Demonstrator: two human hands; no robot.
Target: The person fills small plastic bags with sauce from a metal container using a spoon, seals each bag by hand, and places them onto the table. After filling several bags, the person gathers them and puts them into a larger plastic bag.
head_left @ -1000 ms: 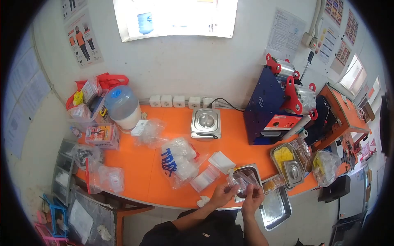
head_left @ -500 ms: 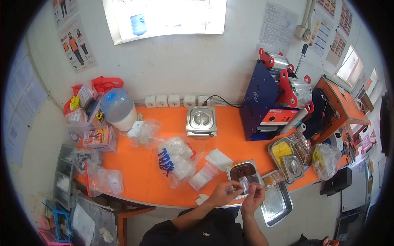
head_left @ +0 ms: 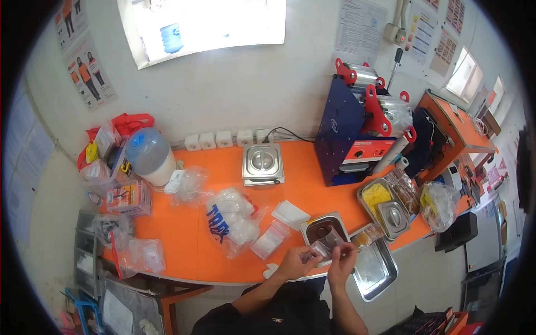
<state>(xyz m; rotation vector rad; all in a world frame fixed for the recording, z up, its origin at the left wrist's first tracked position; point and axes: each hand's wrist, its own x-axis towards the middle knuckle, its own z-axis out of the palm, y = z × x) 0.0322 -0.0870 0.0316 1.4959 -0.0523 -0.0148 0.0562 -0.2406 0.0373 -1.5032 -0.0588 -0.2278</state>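
Observation:
Near the front edge of the orange table [head_left: 184,245], a small clear plastic bag [head_left: 328,242] is held between both hands, over the front of a steel container [head_left: 324,219] with dark brown contents. My left hand [head_left: 298,263] is closed on the bag's left side. On its right side my right hand [head_left: 341,265] pinches the bag with fingers and thumb. A stack of clear bags [head_left: 270,240] and some white sheets [head_left: 290,214] lie left of the container. Just to its right is a packet with orange-brown contents [head_left: 367,237].
A steel tray [head_left: 377,273] juts past the front edge. Farther right stand a yellow-filled container [head_left: 376,193] and a blue sealing machine [head_left: 340,134]. A lidded steel container [head_left: 263,163] is at the back; a bag of white cups [head_left: 234,218] lies left of centre.
The camera view has shifted, so the scene sits a little farther left. The plastic bag between my hands is now spread wider and tilted differently.

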